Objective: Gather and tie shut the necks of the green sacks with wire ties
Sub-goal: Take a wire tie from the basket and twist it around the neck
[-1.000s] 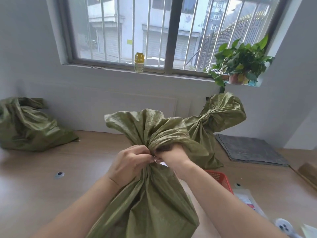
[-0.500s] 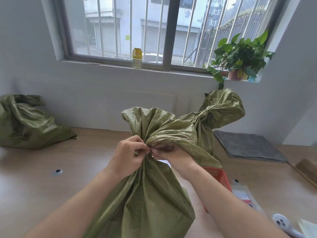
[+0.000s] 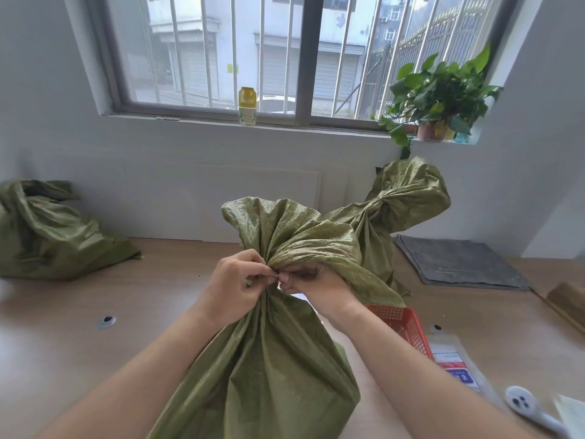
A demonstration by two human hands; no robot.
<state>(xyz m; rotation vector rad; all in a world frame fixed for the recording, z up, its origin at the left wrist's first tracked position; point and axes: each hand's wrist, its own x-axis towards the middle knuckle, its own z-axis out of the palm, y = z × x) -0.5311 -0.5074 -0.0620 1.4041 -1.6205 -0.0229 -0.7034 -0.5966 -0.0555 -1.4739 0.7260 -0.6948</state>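
Green woven plastic sack (image 3: pixel 259 359) stands at centre frame on the bench, its neck gathered into a tight waist between both hands. From the left, the left hand (image 3: pixel 234 286) curls round that neck, thumb and forefinger pinching at its front. The right hand (image 3: pixel 316 286) pinches the same spot from the right, so the fingertips of the two meet. What they pinch is too small to make out; I judge it to be the ends of a wire tie.

To do this well, squeeze the pleats hard and twist the ends several turns close against the cloth, leaving no slack.

Just behind, right of centre, a second green sack (image 3: pixel 408 198) leans with its neck already cinched. At the left edge a third green sack (image 3: pixel 47 236) lies slumped, its mouth loose. The pale wooden bench (image 3: pixel 158 280) also carries a red mesh basket (image 3: pixel 402 324) and a grey folded mat (image 3: pixel 459 261). Across the top runs a barred window (image 3: pixel 304 58), with a leafy potted plant (image 3: pixel 443 90) on its sill at upper right.
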